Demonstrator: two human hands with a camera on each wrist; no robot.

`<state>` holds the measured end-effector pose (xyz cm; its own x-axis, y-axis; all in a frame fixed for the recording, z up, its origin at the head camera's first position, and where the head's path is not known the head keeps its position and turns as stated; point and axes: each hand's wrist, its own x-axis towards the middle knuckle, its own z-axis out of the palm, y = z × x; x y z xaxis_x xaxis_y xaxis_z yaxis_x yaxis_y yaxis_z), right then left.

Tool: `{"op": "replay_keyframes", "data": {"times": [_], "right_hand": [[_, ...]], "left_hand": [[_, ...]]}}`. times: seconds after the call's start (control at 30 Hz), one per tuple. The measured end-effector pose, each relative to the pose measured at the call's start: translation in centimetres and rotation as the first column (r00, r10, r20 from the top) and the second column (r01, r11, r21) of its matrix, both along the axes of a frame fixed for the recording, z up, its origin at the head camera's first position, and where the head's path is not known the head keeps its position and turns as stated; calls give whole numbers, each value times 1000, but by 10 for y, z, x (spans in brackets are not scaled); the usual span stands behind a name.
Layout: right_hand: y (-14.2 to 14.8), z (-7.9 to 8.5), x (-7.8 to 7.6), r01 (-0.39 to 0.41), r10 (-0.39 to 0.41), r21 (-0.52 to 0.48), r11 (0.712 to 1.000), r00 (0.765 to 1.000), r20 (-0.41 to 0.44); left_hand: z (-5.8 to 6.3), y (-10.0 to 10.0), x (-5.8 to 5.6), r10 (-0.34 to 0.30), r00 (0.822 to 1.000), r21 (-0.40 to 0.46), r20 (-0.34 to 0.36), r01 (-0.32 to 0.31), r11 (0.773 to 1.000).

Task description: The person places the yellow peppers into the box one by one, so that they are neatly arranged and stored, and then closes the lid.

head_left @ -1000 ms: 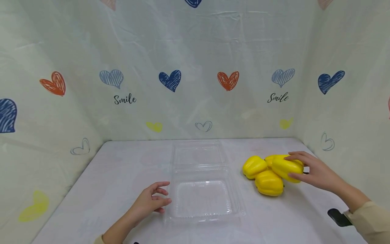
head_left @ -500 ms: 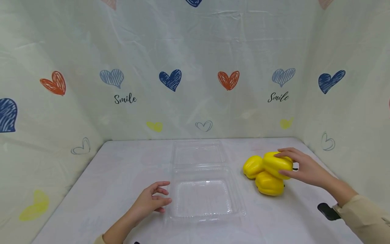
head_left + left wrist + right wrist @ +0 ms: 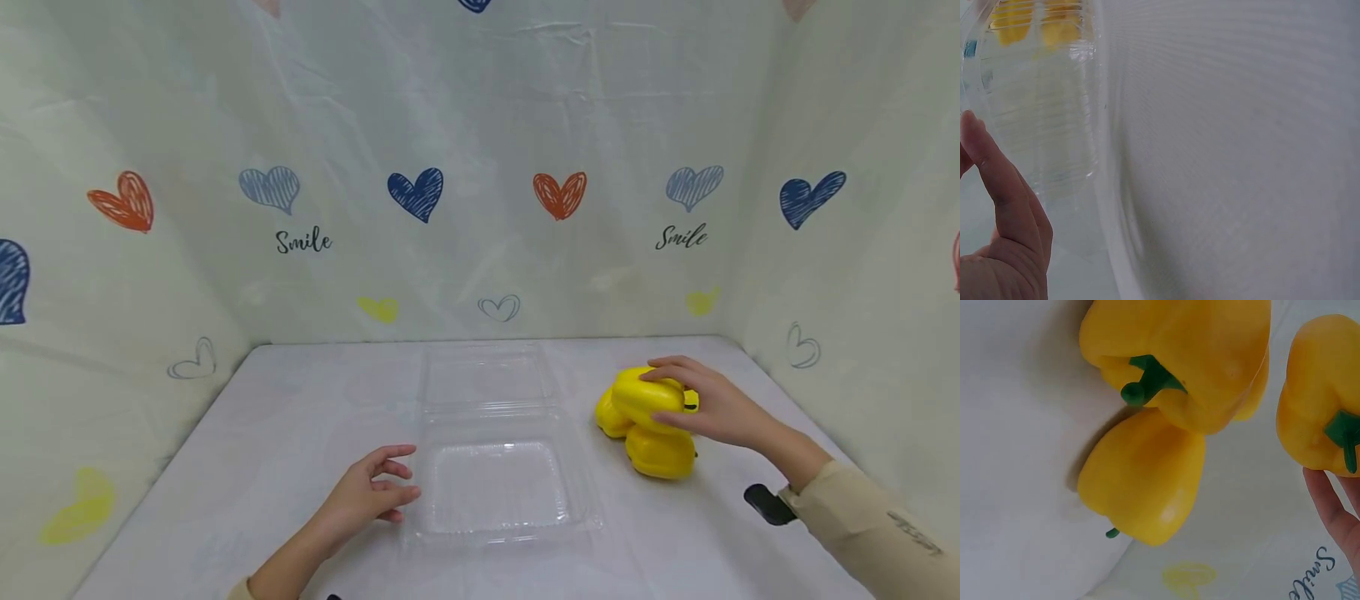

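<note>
My right hand [image 3: 720, 408] grips a yellow bell pepper [image 3: 645, 397] and holds it above the others. In the right wrist view, this pepper [image 3: 1316, 394] hangs apart from the rest, its green stem showing, with fingers against its lower end. On the table below lie a front yellow pepper [image 3: 660, 455], a left one [image 3: 611, 417] and a rear one [image 3: 692, 402], partly hidden by the held pepper and the hand. Beside the left rim of a clear hinged plastic container [image 3: 498, 492] is my left hand [image 3: 367, 500], fingers loosely bent and holding nothing; whether it touches the rim, I cannot tell.
The container's lid [image 3: 487, 379] lies folded back toward the rear of the white-covered table [image 3: 315, 425]. Behind and at both sides hangs a pale curtain [image 3: 480, 108] printed with hearts. A black device [image 3: 768, 505] sits at the right wrist.
My right hand has moved left with the pepper, from the right of the group to above it. The left hand and the container have stayed in place.
</note>
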<state>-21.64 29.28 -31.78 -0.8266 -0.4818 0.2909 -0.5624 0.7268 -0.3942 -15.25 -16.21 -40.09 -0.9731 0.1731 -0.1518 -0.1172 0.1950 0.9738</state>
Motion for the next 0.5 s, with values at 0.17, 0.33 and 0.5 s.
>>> {"op": "replay_keyframes", "data": {"times": [0.17,0.33,0.5], "right_hand": [[-9,-1,-4,-18,18,1,1000,1000,18],[-18,-2,-8,-37,37,-9,999,999,23],[-28,-3,-11,-62,62,-23,998,998,20]], "left_hand": [[0,0,0,-10,1000,5,3,10,1000],[2,-1,0,-10,1000,9,5,10,1000],[2,-1,0,-13,1000,5,10,13,1000]]}}
